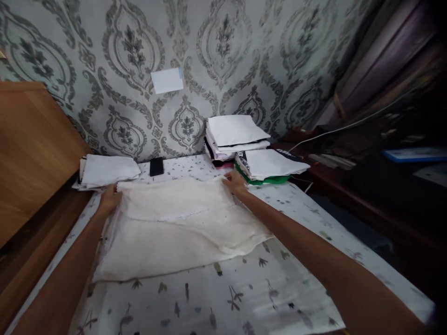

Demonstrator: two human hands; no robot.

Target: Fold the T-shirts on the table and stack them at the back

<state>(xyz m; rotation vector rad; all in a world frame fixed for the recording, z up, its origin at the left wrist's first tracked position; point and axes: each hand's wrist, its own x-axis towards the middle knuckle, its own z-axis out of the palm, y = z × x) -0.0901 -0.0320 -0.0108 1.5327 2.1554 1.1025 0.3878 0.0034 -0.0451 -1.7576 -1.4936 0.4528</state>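
Note:
A cream-white cloth (167, 246) lies spread on the patterned sheet, its far part folded over toward me in an uneven flap. At the cloth's far left corner is my left hand (111, 197), fingers closed on the edge. My right hand (234, 182) pinches the far right corner, close beside a folded stack with a green piece at its bottom. Both forearms reach forward along the two sides of the cloth. The fingertips are partly hidden by the fabric.
Folded white cloths (110, 170) lie at the back left, near a black phone (156, 166). Two folded stacks, a taller one (237, 130) and a lower one (272, 165), stand at the back right. A wooden panel (35, 153) rises on the left. Patterned wallpaper (188, 111) closes the back.

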